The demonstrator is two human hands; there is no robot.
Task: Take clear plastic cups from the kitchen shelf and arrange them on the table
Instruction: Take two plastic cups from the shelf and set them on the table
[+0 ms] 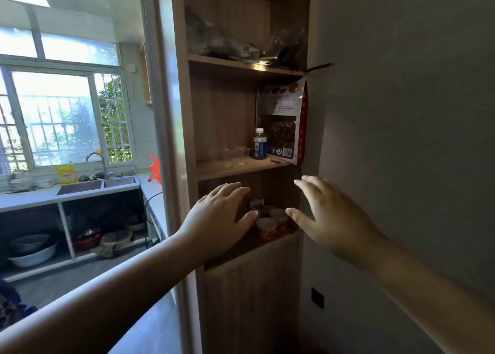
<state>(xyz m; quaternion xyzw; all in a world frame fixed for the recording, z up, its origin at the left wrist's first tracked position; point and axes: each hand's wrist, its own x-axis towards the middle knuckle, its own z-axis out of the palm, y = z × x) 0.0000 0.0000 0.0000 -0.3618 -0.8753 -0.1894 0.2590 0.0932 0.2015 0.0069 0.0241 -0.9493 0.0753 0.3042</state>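
Cups [235,155], clear plastic, stand in a loose cluster on the middle shelf [241,169], toward its front edge, left-centre. Just right of them: a dark bottle [260,144] w/ white cap, then a big snack bag [284,123] leaning vs. the right wall of the unit. Open shelf room left of the cups; back wall well behind them.

Both hands are up in front of the unit, below the middle shelf, level w/ the lower compartment. Left hand [217,219]: palm down, fingers [230,188] spread and released, holding nothing, tips just under the shelf's front edge. Right hand [332,219]: same, fingers [310,184] splayed open, empty, near the unit's right edge. A gap between the two thumbs shows paper cups [272,223] w/ red print in the lower compartment. Neither hand touches cups or shelf.

Left of the unit: doorway to a kitchen w/ sink [96,186] and bench [29,199] under a window.
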